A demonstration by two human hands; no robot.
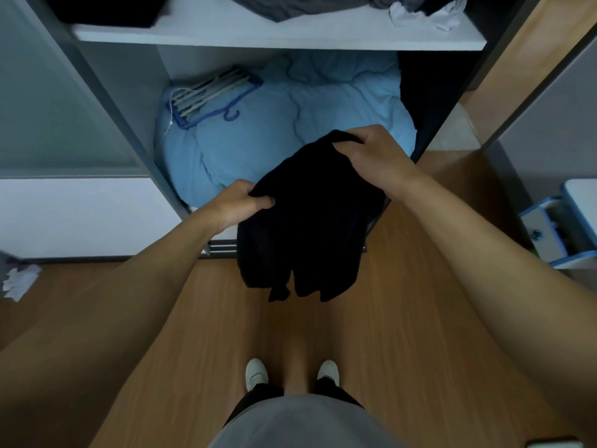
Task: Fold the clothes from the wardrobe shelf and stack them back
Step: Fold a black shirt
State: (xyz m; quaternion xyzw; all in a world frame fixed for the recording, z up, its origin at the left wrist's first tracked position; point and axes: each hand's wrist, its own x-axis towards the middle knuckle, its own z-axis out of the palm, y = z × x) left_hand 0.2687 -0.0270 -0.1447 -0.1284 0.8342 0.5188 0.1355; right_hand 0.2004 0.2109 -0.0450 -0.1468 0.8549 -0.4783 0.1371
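While left hand (237, 205) and right hand (371, 151) fingers pinch its top edge, a black garment (307, 221) hangs below them, likely straightening for folding.

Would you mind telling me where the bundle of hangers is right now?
In the head view, the hangers lie upper left of centre, on the light blue bedding in the lower wardrobe compartment, just under the white shelf.

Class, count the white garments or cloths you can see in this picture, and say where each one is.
2. One white cloth lies on the wardrobe shelf at top right; another white cloth lies on the floor at far left. Others may be hidden.
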